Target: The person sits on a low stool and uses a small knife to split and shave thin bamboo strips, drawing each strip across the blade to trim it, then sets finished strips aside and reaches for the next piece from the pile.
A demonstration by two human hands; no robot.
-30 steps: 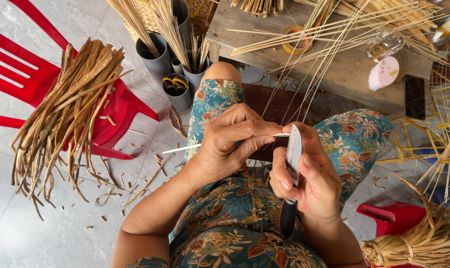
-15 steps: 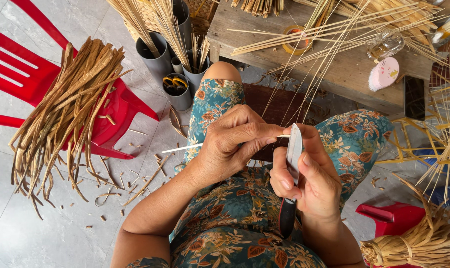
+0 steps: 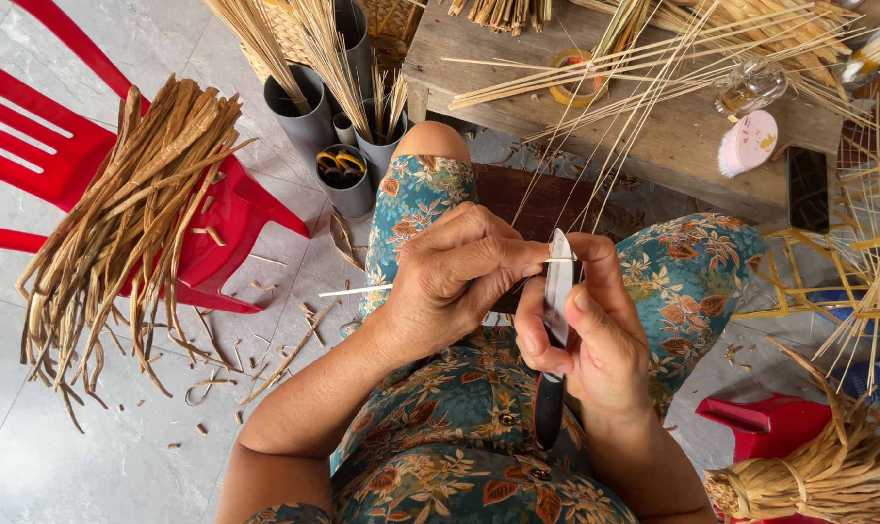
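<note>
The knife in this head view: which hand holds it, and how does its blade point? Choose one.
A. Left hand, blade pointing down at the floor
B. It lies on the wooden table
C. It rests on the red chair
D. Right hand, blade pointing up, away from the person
D: the right hand grips the knife by its dark handle with the blade pointing up, while the left hand holds a thin stick against it.

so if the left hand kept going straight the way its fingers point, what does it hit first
Its fingertips point right, along the thin stick it pinches. The left hand would almost at once meet the knife blade held upright in the right hand; they look nearly touching, though depth is hard to judge.
</note>
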